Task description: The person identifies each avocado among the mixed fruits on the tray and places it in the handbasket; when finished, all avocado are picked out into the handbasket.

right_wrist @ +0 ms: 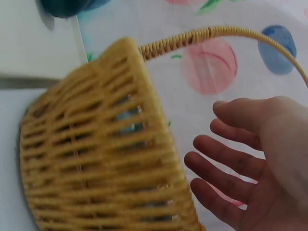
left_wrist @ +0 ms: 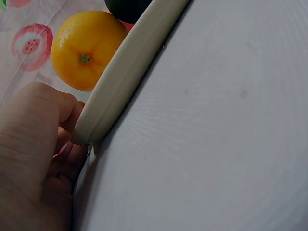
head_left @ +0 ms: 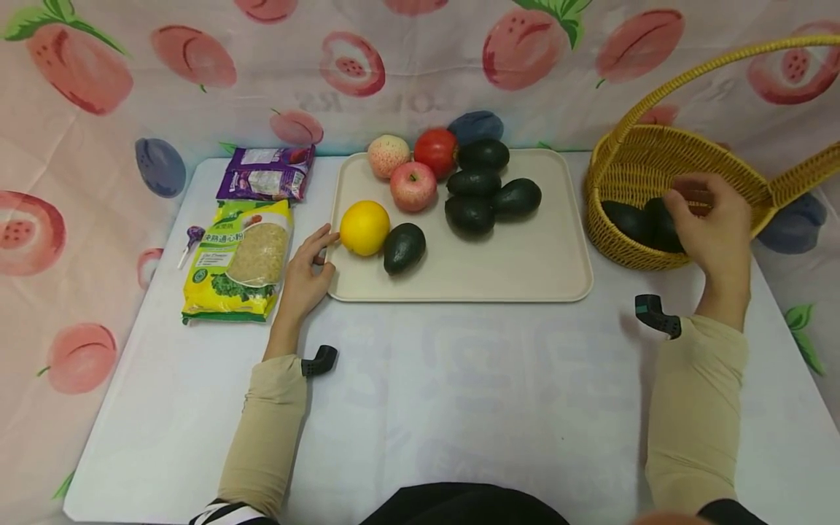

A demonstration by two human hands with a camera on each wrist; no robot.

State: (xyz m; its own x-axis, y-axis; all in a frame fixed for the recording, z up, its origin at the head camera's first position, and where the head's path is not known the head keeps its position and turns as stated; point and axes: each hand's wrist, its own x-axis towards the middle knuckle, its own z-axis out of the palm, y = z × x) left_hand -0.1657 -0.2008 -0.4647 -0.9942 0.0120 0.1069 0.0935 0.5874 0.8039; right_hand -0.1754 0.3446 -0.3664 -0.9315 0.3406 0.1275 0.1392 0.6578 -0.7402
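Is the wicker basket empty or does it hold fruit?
Not empty: the wicker basket holds two avocados, beneath the open right hand.

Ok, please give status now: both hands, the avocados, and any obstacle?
Left hand open, resting at tray corner beside orange. Right hand open over basket, holding nothing. Two avocados in basket, five on tray. No obstacle between.

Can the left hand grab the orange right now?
Probably yes. The left hand rests at the cream plastic tray's corner, its fingers nearly touching the round orange, with nothing between them.
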